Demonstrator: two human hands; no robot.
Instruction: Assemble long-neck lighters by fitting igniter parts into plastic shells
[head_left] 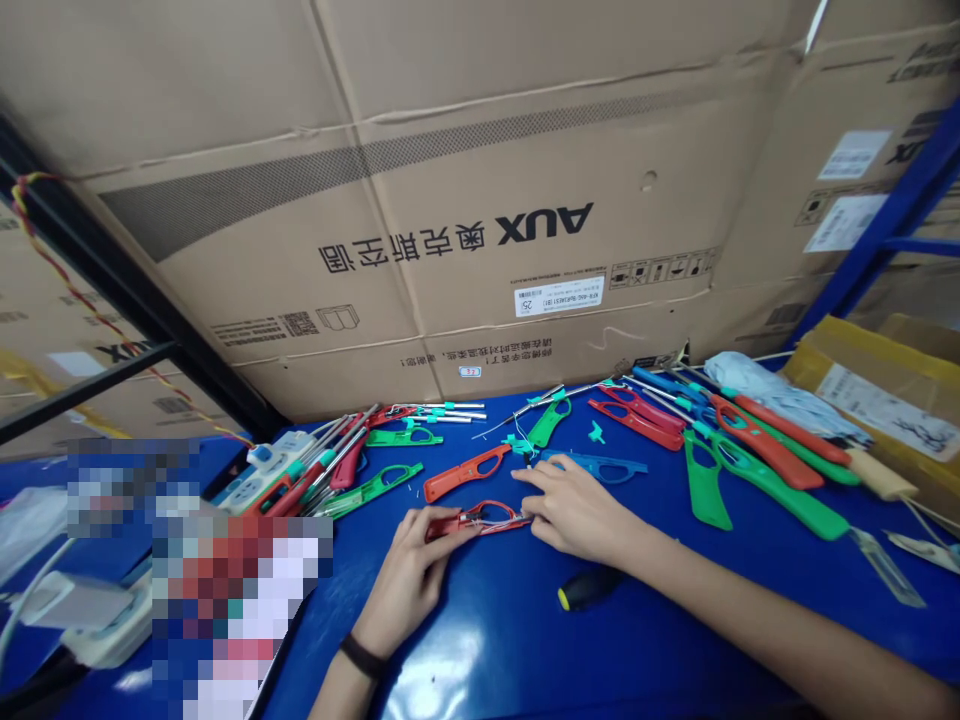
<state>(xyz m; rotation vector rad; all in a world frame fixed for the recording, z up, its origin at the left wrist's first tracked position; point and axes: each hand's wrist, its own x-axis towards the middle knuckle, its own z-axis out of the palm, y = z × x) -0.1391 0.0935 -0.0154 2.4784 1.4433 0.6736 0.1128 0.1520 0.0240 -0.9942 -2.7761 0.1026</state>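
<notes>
1. Table (480, 610): blue surface; its far edge stands against a large cardboard box (450, 190) with upside-down print.
2. Red handle (495, 524): located around the middle of the table, between the left and right edges. Side facing up is open, with thin wire and small parts visible inside.
3. Left hand (420, 545): thumb and fingers closed about the left end of the red handle. A dark wristband (364, 657) is on the wrist.
4. Right hand (566, 500): fingers partly curled, fingertips at the right end of the red handle. Whether they pinch a small part cannot be told.
5. Orange shell (465, 473): lies just beyond the red handle, toward the far edge.
6. Blue shell (619, 468): lies beyond the right hand, partly covered by it.
7. Screwdriver (589, 589): black grip with yellow end, lying on the near side of the right hand, partly under the forearm.
8. Green shell (551, 423): nearer the far edge, beside thin metal rods.
9. Far right corner: yellow-taped carton (885, 390) and pale blue plastic bag (780, 395).
10. Left side: white power strip (247, 485); an adjoining area is blurred.
</notes>
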